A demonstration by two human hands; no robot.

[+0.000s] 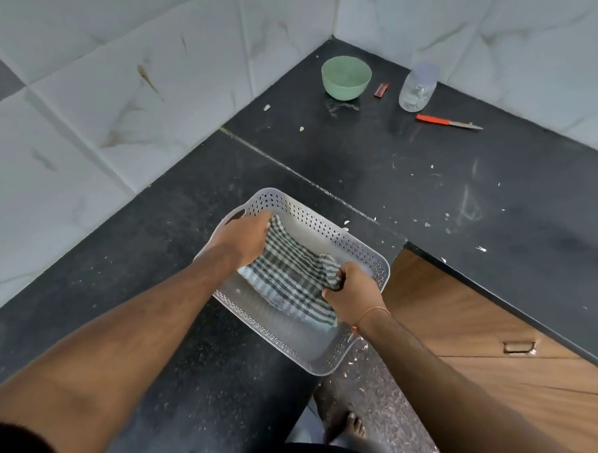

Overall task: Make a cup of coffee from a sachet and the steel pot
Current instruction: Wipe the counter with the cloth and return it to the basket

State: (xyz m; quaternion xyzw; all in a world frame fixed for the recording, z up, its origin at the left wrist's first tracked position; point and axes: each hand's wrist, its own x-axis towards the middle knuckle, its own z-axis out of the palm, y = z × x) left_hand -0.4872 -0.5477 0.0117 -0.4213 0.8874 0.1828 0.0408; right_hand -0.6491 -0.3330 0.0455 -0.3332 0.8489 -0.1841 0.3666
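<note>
Both arms reach forward and down into a grey perforated basket (328,221) at the corner of the black counter (426,186). The left hand (238,239), knuckles up, grips the far end of a checked cloth (289,274); the right hand (352,292) bunches the near end in curled fingers. The cloth stretches between them inside the basket. Far back on the counter lies a small red-brown sachet (381,90), between a green bowl (346,77) and a clear bottle (418,87), with a red-handled knife (447,121) nearby.
</note>
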